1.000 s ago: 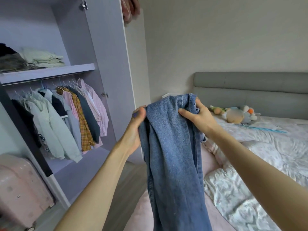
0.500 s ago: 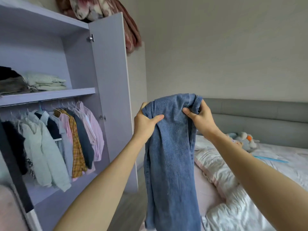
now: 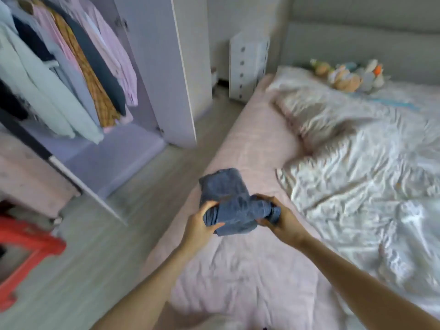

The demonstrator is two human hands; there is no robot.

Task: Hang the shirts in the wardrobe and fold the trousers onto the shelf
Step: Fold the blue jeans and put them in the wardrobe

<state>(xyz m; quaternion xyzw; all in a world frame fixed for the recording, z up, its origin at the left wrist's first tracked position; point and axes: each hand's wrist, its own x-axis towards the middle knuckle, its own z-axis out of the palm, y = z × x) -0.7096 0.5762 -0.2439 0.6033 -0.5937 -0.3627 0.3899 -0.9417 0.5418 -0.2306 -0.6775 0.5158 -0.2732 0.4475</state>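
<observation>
Both hands, the left hand (image 3: 202, 225) and the right hand (image 3: 279, 217), grip one bunched pair of blue jeans (image 3: 232, 201) at lower centre of the frame, fingers curled round its near end, over the pink sheet of the bed (image 3: 250, 144). Upper left, the open wardrobe (image 3: 152, 55) holds a row of hanging shirts (image 3: 71, 67). One red stool (image 3: 26, 246) stands lower left; soft toys (image 3: 350, 75) lie upper right.

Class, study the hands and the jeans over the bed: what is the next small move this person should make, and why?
Probably lower the jeans onto the pink sheet and flatten the fold. Both the left hand and the right hand grip one bunched end, so the bundle looks too uneven to stack on a wardrobe shelf.
</observation>
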